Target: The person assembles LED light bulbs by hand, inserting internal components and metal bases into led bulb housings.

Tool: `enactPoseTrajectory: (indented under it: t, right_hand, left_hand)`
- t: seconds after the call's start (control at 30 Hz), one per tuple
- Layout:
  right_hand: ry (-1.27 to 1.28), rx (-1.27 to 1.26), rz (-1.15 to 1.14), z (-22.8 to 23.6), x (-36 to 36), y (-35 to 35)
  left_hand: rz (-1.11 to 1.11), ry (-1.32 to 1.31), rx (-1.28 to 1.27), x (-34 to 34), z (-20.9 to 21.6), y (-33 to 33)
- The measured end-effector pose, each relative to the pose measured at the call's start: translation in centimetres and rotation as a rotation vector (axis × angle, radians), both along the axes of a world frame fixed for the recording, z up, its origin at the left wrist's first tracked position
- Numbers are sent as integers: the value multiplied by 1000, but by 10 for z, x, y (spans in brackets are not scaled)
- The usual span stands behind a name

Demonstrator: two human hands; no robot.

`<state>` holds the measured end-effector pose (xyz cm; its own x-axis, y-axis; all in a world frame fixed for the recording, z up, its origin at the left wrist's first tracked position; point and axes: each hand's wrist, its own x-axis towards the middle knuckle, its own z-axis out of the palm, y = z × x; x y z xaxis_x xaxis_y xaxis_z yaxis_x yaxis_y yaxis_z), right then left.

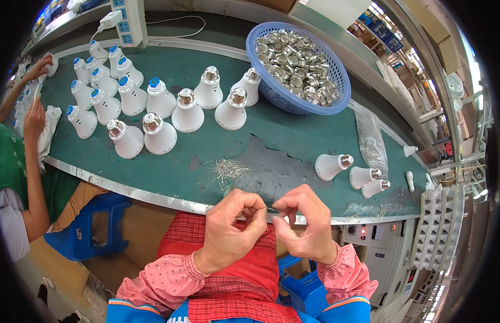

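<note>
My left hand (232, 227) and my right hand (305, 225) are raised in front of the table's near edge, fingertips facing each other. The fingers of both are curled into a pinch. A thin sliver shows between the fingertips, too small to name. Just beyond my left hand, a loose pile of thin metal pins (230, 171) lies on the green table (207, 148). White bulbs with silver screw caps (188, 111) stand farther back, several of them in a group. To the right, more capped bulbs (330, 167) lie tilted on their sides.
A blue basket (338, 107) full of metal caps (298, 64) sits at the back. Blue-topped white bulbs (105, 106) fill the back left. A clear plastic bag (371, 140) and a white-handled tool (410, 181) lie right. At far left, a co-worker's hand (33, 121) works beside a blue stool (94, 226).
</note>
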<state>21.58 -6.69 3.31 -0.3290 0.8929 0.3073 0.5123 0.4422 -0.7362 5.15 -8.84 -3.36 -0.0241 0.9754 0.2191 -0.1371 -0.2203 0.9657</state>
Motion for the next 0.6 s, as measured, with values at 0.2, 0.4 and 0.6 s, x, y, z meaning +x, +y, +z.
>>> enactPoseTrajectory:
  t: [0.2,0.4,0.6]
  right_hand:
    - [27,-2,90,-6,-1,4]
    - [6,-80,-4,-6,10,-2]
    - [106,-210,-8,-7,5,-9]
  left_hand:
    - [49,181,183,-3,8,2]
    - [179,185,153,-9,7,4]
    - [77,69,76,-4,0,-2]
